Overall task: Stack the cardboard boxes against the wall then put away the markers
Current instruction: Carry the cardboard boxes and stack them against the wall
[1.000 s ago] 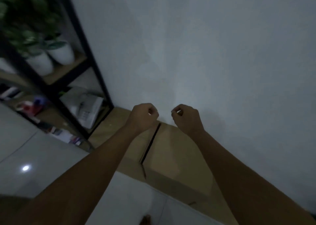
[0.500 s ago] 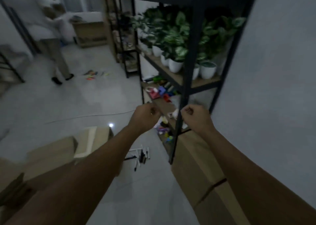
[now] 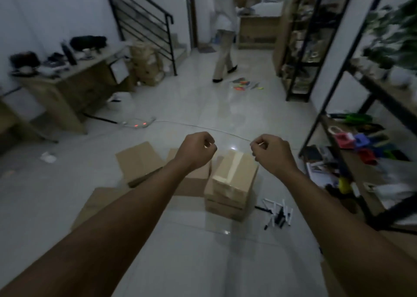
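boxes: several cardboard boxes [image 3: 231,180] lie out on the open floor [image 3: 203,263], well apart from any wall, so the stacking looks unfinished.
markers: markers [image 3: 278,213] lie scattered just right of the taped box, awaiting pickup.
left hand [image 3: 196,150]: loosely curled, holding nothing.
right hand [image 3: 272,153]: loosely curled, holding nothing, raised over the boxes, likely for reaching.
shelf [image 3: 361,139]: right side, cluttered.
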